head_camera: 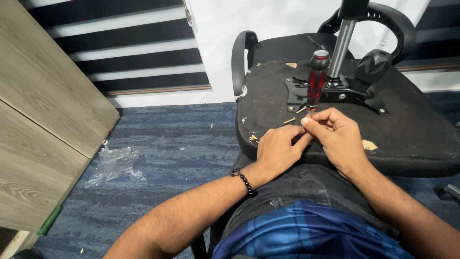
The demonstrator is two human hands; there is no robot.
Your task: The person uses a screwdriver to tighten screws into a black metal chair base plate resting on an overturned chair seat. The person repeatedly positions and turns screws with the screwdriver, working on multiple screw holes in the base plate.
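Office: carpet (182,158), blinds (134,48), swivel chair (407,139).

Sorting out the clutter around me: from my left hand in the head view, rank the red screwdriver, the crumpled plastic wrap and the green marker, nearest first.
1. Red screwdriver, upright just above the left hand.
2. Crumpled plastic wrap, on the carpet to the left.
3. Green marker, far left by the cabinet.

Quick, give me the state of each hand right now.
Left hand: curled shut, fingertips pinching at the lower tip of the screwdriver.
Right hand: fingers closed around the same tip; whether they hold a screw cannot be told.
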